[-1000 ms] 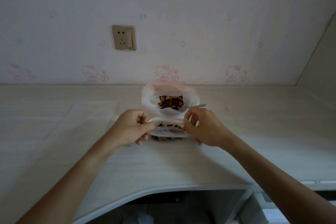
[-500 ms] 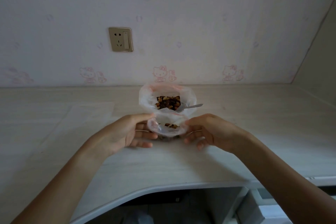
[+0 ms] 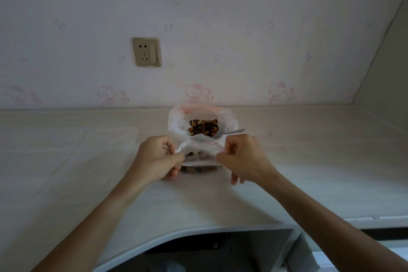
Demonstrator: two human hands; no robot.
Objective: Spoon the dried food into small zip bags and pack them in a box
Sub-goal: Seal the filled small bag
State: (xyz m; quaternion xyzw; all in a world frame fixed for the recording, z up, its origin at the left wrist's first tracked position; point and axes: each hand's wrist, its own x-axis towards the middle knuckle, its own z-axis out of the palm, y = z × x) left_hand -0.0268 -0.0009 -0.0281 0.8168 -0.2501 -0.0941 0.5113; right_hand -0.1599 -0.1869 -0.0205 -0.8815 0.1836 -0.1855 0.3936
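Note:
A small clear zip bag [image 3: 199, 157] with dark dried food in it stands on the pale desk [image 3: 198, 201] between my hands. My left hand [image 3: 157, 159] pinches its top left corner and my right hand [image 3: 241, 157] pinches its top right corner, stretching the mouth flat. Just behind it stands a larger open plastic bag [image 3: 176, 123] full of brown and dark dried food [image 3: 203, 127]. A metal spoon [image 3: 231, 134] rests in that bag, handle pointing right.
A flat clear plastic sheet or bags [image 3: 106, 146] lies on the desk to the left. The wall behind carries a socket plate [image 3: 146, 52]. The desk's curved front edge [image 3: 167, 236] runs below my forearms, with a dark gap under it.
Half a second ago my hands held the small bag's mouth open and round with looser fingers; now both pinch the top corners and the mouth is pulled flat.

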